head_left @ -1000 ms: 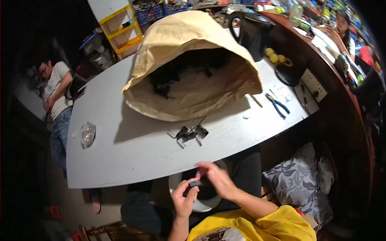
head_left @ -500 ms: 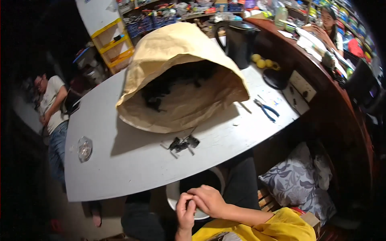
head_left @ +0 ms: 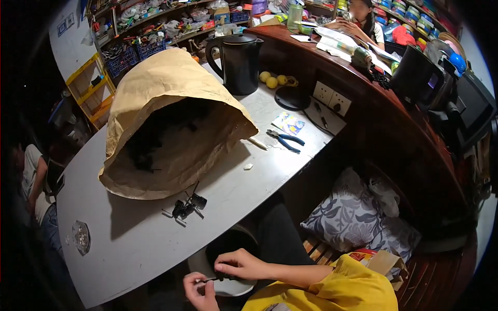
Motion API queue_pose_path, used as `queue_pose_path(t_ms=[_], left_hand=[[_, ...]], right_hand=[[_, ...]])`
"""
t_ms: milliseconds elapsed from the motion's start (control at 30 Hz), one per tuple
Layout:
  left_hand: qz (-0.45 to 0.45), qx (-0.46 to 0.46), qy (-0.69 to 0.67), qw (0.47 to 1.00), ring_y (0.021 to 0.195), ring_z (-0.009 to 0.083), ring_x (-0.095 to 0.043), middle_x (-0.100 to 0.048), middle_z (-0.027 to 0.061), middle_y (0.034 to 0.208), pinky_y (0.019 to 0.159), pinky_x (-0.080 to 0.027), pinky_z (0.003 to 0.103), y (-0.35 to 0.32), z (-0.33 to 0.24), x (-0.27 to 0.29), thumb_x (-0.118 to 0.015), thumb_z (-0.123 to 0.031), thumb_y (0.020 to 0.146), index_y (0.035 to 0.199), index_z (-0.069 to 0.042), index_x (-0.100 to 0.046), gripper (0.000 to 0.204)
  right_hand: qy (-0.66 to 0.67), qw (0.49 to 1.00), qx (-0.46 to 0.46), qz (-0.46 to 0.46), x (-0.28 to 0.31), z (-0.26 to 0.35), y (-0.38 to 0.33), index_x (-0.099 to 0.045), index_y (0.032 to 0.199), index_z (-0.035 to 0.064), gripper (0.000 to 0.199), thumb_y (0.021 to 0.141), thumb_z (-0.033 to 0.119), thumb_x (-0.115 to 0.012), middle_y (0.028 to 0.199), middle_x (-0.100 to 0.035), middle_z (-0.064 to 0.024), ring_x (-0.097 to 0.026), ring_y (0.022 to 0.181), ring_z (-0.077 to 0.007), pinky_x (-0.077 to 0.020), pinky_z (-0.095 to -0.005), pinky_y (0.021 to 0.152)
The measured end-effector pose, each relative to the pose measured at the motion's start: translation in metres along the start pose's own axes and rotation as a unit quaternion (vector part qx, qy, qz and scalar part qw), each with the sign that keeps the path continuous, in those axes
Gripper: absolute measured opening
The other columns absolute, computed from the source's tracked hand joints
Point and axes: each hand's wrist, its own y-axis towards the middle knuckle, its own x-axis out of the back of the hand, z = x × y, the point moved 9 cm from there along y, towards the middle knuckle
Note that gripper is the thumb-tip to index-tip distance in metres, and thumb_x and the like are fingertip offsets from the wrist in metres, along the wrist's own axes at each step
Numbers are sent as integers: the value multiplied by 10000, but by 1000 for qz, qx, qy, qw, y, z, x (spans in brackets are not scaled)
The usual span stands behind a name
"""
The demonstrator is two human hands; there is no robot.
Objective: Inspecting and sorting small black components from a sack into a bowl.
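Over a white bucket with dark contents, my hands come close together. My left hand pinches one end of a small thin black part. The fingers of my right hand are closed at its other end, where the part is mostly hidden. On the table, a little cluster of black parts with metal prongs lies in front of the mouth of a big brown paper bag. The bag rests on its side, with black pieces inside it.
Blue-handled pliers, a colourful card and a black kettle are on the grey table. A glass ashtray sits at the left. Beyond the dark wooden counter is a person; another stands at far left. Patterned cushions lie right.
The view has swung to the right, so the table things sit further left. My hands, clasped before, are now slightly apart with a thin black part showing between them.
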Motion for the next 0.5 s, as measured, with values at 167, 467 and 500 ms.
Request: queue_pose_path(t_ms=[167, 467, 500], left_hand=[[77, 102, -299, 946, 456, 51, -400, -471, 25, 697, 378, -334, 161, -9, 27, -11, -740, -217, 695, 768, -38, -440, 357], [83, 150, -255, 952, 496, 50, -427, -522, 56, 820, 414, -333, 155, -10, 25, -25, -621, -32, 763, 839, -39, -466, 173], [49, 165, -274, 946, 495, 41, -417, -531, 59, 820, 420, -324, 155, -11, 25, -25, -608, -68, 797, 842, -32, -477, 144]], right_hand=[[138, 988, -17, 61, -23, 2, -3, -582, 905, 16, 181, 862, 185, -532, 665, -545, -70, -479, 561, -93, -394, -251, 504], [-49, 985, 157, 57, -23, 36, -8, -602, 959, 20, 161, 835, 86, -525, 724, -542, -117, -544, 660, -251, -425, -315, 590], [-78, 984, 158, 26, -21, 37, -9, -602, 962, 19, 165, 827, 80, -529, 702, -533, -112, -534, 635, -249, -418, -314, 569]])
